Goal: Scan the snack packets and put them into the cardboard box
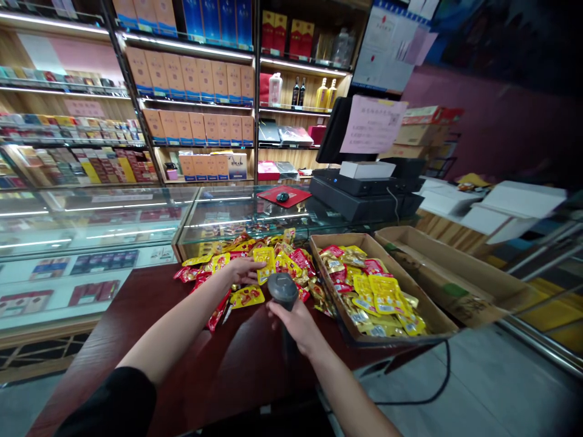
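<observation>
My left hand (245, 271) reaches over a pile of red, gold and yellow snack packets and is closed on a yellow packet (265, 264) at its fingertips. My right hand (291, 321) is wrapped round the handle of a dark grey handheld scanner (283, 287), whose head is near the yellow packet. Below the two hands another yellow packet (246, 296) lies on the dark red table (195, 370). Right of the pile, a cardboard box (339, 312) holds more yellow, red and gold packets.
A second cardboard box (437, 285) stands at the right. Behind the table are glass counters (228, 209), a red mat (291, 195) with a mouse, and a register (359, 191) with a monitor. A black cable (449, 364) hangs at the lower right.
</observation>
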A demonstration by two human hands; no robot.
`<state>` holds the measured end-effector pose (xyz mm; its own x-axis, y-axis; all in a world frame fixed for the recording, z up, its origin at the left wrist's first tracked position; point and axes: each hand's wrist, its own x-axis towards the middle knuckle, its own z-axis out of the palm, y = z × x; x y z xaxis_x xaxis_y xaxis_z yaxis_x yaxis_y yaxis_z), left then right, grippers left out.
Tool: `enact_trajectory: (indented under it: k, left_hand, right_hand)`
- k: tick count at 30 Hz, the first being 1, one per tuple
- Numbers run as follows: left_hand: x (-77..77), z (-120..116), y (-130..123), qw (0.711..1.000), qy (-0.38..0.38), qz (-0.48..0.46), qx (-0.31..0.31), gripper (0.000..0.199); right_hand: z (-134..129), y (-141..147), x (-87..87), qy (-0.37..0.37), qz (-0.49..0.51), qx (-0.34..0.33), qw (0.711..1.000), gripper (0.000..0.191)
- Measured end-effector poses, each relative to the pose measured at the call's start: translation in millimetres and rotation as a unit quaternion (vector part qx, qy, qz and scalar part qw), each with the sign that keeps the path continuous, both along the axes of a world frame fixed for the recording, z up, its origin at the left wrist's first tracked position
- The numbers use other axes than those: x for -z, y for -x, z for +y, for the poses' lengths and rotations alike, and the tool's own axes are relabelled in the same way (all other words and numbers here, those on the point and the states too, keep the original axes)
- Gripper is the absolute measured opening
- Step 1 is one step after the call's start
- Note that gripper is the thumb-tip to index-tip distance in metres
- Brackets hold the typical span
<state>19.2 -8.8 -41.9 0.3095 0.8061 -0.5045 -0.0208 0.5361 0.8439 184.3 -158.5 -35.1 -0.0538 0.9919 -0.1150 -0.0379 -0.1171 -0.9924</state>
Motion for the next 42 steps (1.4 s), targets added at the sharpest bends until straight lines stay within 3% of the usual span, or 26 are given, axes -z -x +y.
enact_trajectory:
  k: [4, 9, 14, 18, 23, 27, 30, 32, 35, 42]
  left_hand:
    - [-6.5, -10, -2, 1.000, 0.011, -0.008, 0.026, 0.045]
    - [-15.6, -26, -9, 0.998, -0.004, -0.032, 0.056, 0.040]
    - [-34.1, -29, -34, 0.991, 0.001, -0.113, 0.074, 0.029]
    - [-58.3, -23, -79, 0.985, -0.010, -0.139, 0.103, 0.022]
    - [-82.9, -11, -158, 0.978, -0.010, -0.138, 0.157, 0.018]
    - [-87.4, -5, -218, 0.968, 0.007, -0.144, 0.206, 0.016]
    - [-82.4, -5, -241, 0.975, 0.003, -0.108, 0.194, 0.014]
    - [-78.1, -6, -239, 0.976, 0.004, -0.096, 0.194, 0.016]
    - [-75.4, -5, -213, 0.976, -0.005, -0.092, 0.199, 0.022]
    - [-80.8, -10, -102, 0.989, -0.047, -0.030, 0.137, 0.042]
  right_hand:
    - [26, -12, -12.5, -0.030, 0.017, 0.082, 0.996, 0.020]
    - [51, -23, -25.5, 0.042, 0.109, 0.064, 0.991, 0.018]
    - [53, -51, -39.7, 0.049, 0.162, 0.061, 0.984, 0.022]
    - [53, -94, -54.5, 0.017, 0.163, 0.112, 0.980, 0.022]
    - [45, -160, -70.5, -0.030, 0.155, 0.171, 0.973, 0.022]
    - [30, -205, -75.0, -0.057, 0.145, 0.257, 0.954, 0.027]
    - [19, -224, -74.7, -0.050, 0.139, 0.300, 0.942, 0.029]
    - [14, -226, -73.6, -0.044, 0.136, 0.314, 0.939, 0.031]
    - [15, -214, -71.7, -0.041, 0.122, 0.309, 0.942, 0.031]
    - [36, -140, -69.4, -0.010, 0.149, 0.157, 0.976, 0.025]
